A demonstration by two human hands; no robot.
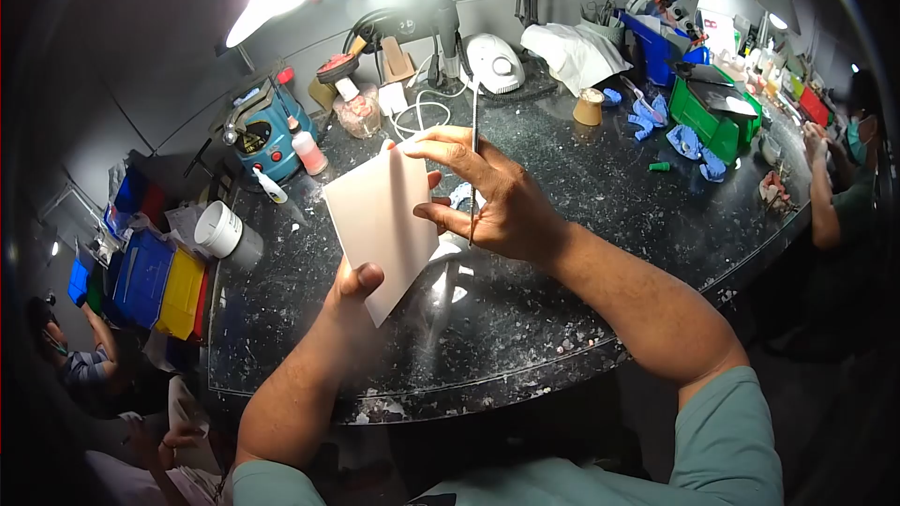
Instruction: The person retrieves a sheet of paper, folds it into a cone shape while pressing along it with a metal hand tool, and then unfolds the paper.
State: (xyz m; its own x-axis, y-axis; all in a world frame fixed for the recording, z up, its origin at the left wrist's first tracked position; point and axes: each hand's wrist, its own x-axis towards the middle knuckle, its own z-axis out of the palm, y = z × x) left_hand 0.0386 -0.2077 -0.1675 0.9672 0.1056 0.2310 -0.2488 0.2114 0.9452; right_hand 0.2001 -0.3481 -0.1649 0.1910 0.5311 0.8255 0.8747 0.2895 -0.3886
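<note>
A flat, pale pinkish-white sheet (380,215) is tilted above the dark bench, in the middle of the view. My left hand (356,286) holds it from below, thumb on its front face and other fingers behind it. My right hand (506,192) is at the sheet's right side, its thumb and fingertips curved toward the upper right edge. A thin dark tool (474,131) stands upright between the fingers of my right hand. Whether those fingertips touch the sheet is hard to tell.
Beyond the hands, the speckled bench (562,309) bears a blue machine (272,145), a pink bottle (307,150), a white device (494,64) and a green bin (708,108). A white tub (219,230) stands left. People sit at both sides.
</note>
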